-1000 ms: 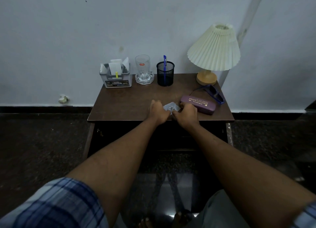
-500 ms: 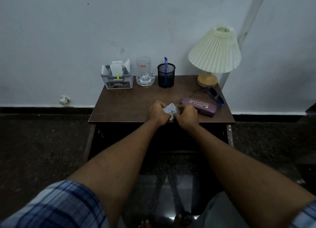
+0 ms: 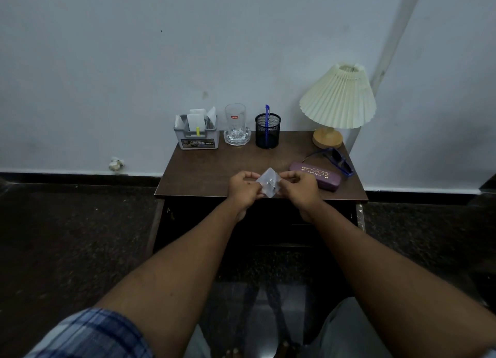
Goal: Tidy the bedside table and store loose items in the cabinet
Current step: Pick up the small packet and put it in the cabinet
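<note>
Our left hand (image 3: 243, 187) and right hand (image 3: 300, 187) meet at the centre of the frame, each pinching one side of a small clear plastic packet (image 3: 268, 182) held just above the front edge of the bedside table (image 3: 214, 169); something thin and dark shows inside it, too small for us to name. We judge that we are gathering a loose item, and the table is only partly tidied. Right of centre, a purple spectacle case (image 3: 315, 175) lies flat, with blue sunglasses (image 3: 336, 161) just beyond it. Along the back edge, from centre-left to right, stand a grey organiser with papers (image 3: 196, 135), a drinking glass in a glass dish (image 3: 236, 127), a black mesh pen cup with a blue pen (image 3: 267, 131) and a lamp with a pleated shade (image 3: 338, 97). The cabinet front (image 3: 268, 223) below is dark; we cannot tell whether it is open. Next we would need one hand free to work the cabinet while the other keeps the packet.
</note>
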`<state>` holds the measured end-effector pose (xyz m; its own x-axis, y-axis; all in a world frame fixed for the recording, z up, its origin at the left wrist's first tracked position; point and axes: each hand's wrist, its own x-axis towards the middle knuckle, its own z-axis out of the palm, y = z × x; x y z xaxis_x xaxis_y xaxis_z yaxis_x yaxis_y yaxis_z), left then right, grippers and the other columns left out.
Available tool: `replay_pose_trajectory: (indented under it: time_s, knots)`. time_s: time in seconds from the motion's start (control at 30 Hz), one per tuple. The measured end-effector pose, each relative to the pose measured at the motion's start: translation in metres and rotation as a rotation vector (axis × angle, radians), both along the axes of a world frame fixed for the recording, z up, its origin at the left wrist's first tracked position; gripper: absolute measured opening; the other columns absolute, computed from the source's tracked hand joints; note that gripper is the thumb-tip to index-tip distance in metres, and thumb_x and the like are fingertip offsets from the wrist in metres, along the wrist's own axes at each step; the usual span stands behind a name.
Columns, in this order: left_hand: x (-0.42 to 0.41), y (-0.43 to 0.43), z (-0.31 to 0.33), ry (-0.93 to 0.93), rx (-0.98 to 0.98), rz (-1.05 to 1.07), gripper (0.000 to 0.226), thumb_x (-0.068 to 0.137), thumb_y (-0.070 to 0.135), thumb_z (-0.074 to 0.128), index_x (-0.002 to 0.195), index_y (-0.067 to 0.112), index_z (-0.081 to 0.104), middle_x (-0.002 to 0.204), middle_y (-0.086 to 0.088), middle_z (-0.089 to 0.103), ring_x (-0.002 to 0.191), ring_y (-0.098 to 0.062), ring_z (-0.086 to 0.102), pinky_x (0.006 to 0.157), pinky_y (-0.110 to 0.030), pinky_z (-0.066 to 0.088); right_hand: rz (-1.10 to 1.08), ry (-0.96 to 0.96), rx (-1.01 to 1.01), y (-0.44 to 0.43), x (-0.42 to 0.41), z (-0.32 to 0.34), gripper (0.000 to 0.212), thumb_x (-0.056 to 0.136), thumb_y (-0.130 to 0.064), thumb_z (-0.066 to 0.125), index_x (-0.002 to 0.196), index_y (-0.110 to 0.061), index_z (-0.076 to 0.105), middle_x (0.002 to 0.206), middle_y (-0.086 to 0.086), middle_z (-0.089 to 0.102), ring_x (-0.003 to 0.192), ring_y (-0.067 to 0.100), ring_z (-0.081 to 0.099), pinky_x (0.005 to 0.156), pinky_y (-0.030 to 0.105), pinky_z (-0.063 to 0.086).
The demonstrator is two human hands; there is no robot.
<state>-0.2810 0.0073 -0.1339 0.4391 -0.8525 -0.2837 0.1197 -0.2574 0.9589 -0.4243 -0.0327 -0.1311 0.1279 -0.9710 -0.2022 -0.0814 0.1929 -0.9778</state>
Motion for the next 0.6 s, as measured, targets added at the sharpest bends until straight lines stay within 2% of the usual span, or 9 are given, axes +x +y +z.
replay_pose_trajectory:
  time_s: [0.17, 0.27, 0.33, 0.5, 0.6]
  knots:
    - [0.005, 0.028, 0.001, 0.045, 0.029, -0.025, 0.015, 0.09, -0.006, 0.061, 0.099, 0.006, 0.063, 0.093, -0.015, 0.072, 0.068, -0.015, 0.069, 0.058, -0.023, 0.06, 0.015, -0.074, 0.065, 0.021, 0.002, -0.001, 0.003, 0.089, 0.004, 0.069, 0.09, 0.001, 0.069, 0.082, 0.017, 0.073, 0.063, 0.016, 0.069, 0.06, 0.023, 0.06]
    - [0.008, 0.047, -0.007, 0.056, 0.078, -0.023, 0.015, 0.089, -0.005, 0.063, 0.098, 0.006, 0.064, 0.092, -0.013, 0.073, 0.07, -0.017, 0.071, 0.066, -0.027, 0.062, 0.032, -0.046, 0.105, 0.035, 0.003, -0.012, 0.012, 0.087, 0.006, 0.068, 0.099, 0.008, 0.069, 0.091, 0.023, 0.074, 0.071, 0.022, 0.07, 0.063, 0.026, 0.06]
    - [0.009, 0.059, -0.014, 0.06, 0.108, -0.01, 0.014, 0.089, -0.004, 0.065, 0.099, 0.007, 0.065, 0.089, -0.011, 0.074, 0.069, -0.016, 0.072, 0.064, -0.027, 0.063, 0.034, -0.022, 0.12, 0.045, 0.004, -0.02, 0.015, 0.086, 0.006, 0.069, 0.101, 0.009, 0.068, 0.094, 0.024, 0.074, 0.072, 0.023, 0.07, 0.064, 0.027, 0.061]
    - [0.005, 0.08, -0.034, 0.032, 0.182, 0.004, 0.014, 0.086, 0.001, 0.073, 0.091, 0.011, 0.064, 0.084, -0.011, 0.073, 0.072, -0.019, 0.073, 0.066, -0.031, 0.064, 0.043, 0.034, 0.163, 0.066, 0.002, -0.041, 0.008, 0.085, 0.008, 0.068, 0.089, 0.001, 0.07, 0.091, 0.023, 0.074, 0.068, 0.02, 0.07, 0.062, 0.028, 0.059]
    - [-0.001, 0.084, -0.047, 0.014, 0.215, 0.016, 0.017, 0.088, -0.004, 0.067, 0.084, 0.011, 0.062, 0.085, -0.013, 0.072, 0.069, -0.019, 0.07, 0.06, -0.028, 0.062, 0.068, 0.1, 0.205, 0.072, -0.001, -0.051, 0.013, 0.084, 0.012, 0.066, 0.096, 0.007, 0.069, 0.089, 0.023, 0.071, 0.065, 0.019, 0.068, 0.058, 0.025, 0.057]
